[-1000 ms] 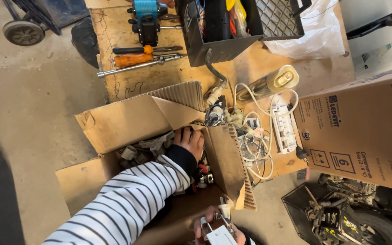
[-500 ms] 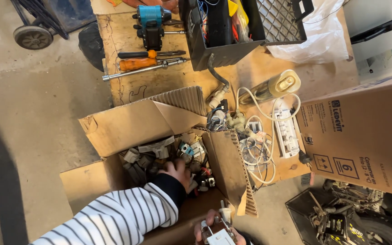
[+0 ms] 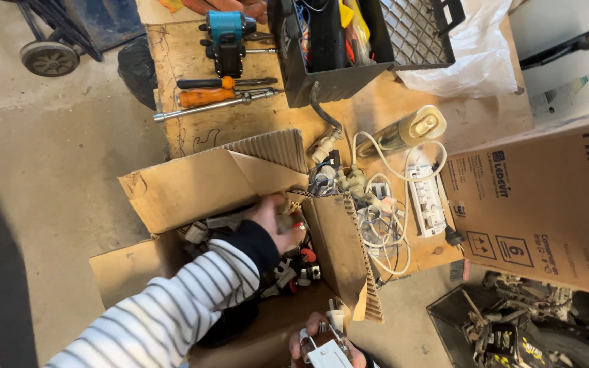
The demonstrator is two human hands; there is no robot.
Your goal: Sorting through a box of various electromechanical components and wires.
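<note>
My left hand (image 3: 270, 221) reached into open cardboard box (image 3: 192, 184), fingers curled among small parts (image 3: 294, 269), grip unclear. Right hand (image 3: 322, 344) clamped white-brown component (image 3: 325, 351). Sorting seemed unfinished; box remained full.

Left hand (image 3: 274, 221) digs in the cardboard box (image 3: 199, 184); right hand (image 3: 315, 341) holds a white part (image 3: 325, 354).

Wooden board (image 3: 240, 123) on concrete floor (image 3: 49, 170), scuffed and marked. On it at far end: blue-black power tool (image 3: 225, 37), orange-handled screwdriver (image 3: 206, 97), long metal rod tool (image 3: 216, 105), black crate (image 3: 363, 41) of cables. Nearer: white power strip (image 3: 427, 197), tangle of white cords (image 3: 383, 225), cream cylindrical part (image 3: 410, 129). Open cardboard box (image 3: 199, 184) of small parts overlaps the board's near edge. Large printed carton (image 3: 547, 204) at right. Wire basket (image 3: 499, 327) on floor.
</note>
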